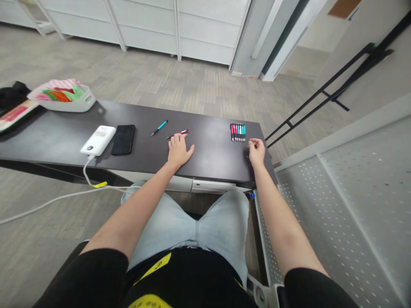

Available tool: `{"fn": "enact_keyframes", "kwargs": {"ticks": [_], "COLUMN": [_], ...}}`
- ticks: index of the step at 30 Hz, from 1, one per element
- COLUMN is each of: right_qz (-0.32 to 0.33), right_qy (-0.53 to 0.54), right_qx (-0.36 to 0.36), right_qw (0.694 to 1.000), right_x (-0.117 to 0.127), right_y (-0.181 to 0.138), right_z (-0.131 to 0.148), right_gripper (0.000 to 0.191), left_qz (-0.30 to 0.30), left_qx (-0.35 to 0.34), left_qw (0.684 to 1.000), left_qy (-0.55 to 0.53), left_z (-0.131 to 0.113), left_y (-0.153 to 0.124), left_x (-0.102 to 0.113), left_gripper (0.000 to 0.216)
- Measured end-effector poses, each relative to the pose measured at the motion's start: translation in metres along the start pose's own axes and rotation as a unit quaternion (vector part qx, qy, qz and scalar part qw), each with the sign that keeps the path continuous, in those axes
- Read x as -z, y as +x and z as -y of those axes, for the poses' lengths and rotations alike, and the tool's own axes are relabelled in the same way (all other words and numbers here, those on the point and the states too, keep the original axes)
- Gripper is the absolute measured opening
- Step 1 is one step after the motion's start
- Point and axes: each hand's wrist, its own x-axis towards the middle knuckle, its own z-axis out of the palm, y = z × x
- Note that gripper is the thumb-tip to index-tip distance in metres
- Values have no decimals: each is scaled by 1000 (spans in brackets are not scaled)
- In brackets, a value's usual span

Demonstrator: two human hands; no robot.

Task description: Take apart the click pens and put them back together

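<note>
My left hand [179, 150] lies palm down on the dark table, thumb spread away from the fingers. Its fingertips reach a red and black pen [183, 131], touching it or just over it; part of the pen is hidden behind them. Up and to the left lies a turquoise and black pen [159, 128], apart from the hand. My right hand [257, 150] rests loosely curled near the table's right end, with nothing visible in it. Just left of it is a neat side-by-side row of several pens [238, 132], red, white and turquoise with black lower ends.
On the table [215, 154] to the left are a black phone [123, 140] and a white power bank [99, 140] with a plugged-in cable [86, 170]. A white basket [72, 105] of colourful packets stands farther left. A perforated metal panel [346, 214] borders the right side.
</note>
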Motion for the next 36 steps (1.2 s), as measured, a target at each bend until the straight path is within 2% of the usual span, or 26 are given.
{"fn": "enact_keyframes", "kwargs": {"ticks": [2,5,7,10,17,21,27,32,36], "right_qz": [17,36,48,73,150,170,182,155,168], "right_qy": [4,10,16,27,54,77,116,126,128], "right_qx": [1,2,4,11,35,38,-1,-9,3], "right_qw": [1000,999,999,997,987,982,976,980,978], "right_x": [2,-1,-6,-20,-74,-99,-103,-102,-100], "right_y": [-20,-52,-70,-90,-114,-117,-118,-119,-118], "right_z": [1,4,8,16,42,61,72,72,71], "right_gripper": [19,16,14,12,21,41,51,37,36], "left_qz": [-50,-76,-76,-65,-18,18,58,74,65], "left_qx": [26,69,98,99,60,41,17,14,26], "left_qw": [998,994,990,989,979,964,950,946,939], "left_qy": [-29,-40,-64,-88,-193,-261,-306,-316,-336], "left_z": [16,44,58,66,54,40,23,23,26], "left_y": [12,25,30,34,23,4,-14,-17,-16], "left_x": [6,17,24,30,25,9,-3,-3,-3], "left_gripper": [60,57,42,13,13,12,9,10,15]}}
